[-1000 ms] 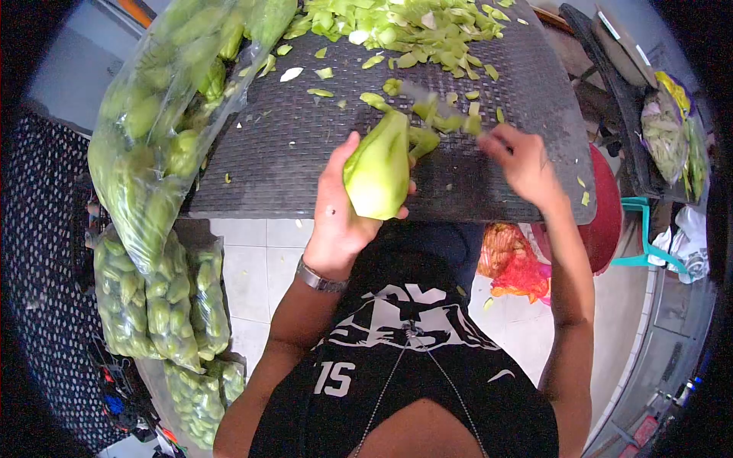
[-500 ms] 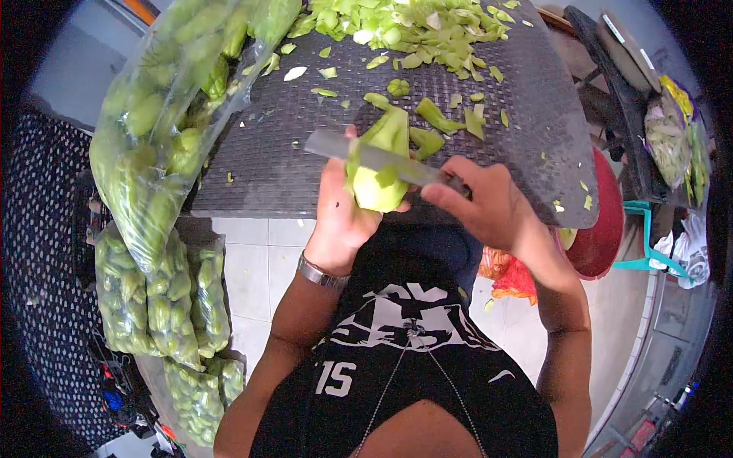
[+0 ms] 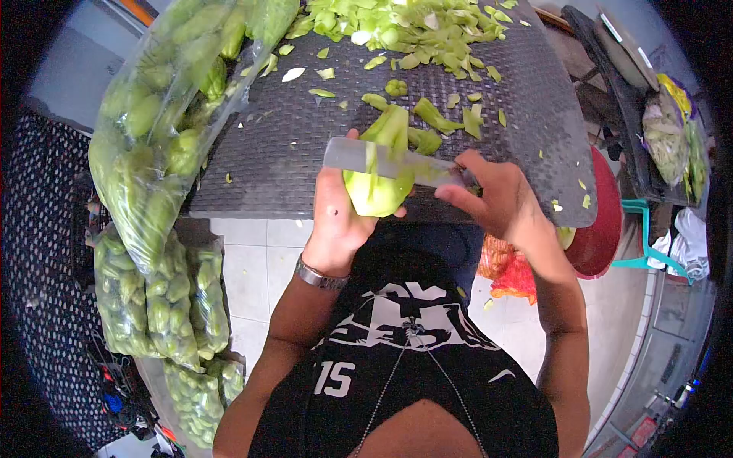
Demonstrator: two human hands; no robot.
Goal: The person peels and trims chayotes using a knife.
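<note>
Left hand (image 3: 341, 220): fingers curled round one chayote (image 3: 379, 196). Right hand (image 3: 500, 200): fingers wrapped on one knife (image 3: 398, 164), held across the chayote.

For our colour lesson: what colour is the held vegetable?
The vegetable is light green, seen in the head view.

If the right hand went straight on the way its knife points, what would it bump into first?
Probably the pale green vegetable in the left hand, which lies along the line of the knife, ahead of the right hand. Depth is hard to judge from this one view.
</note>
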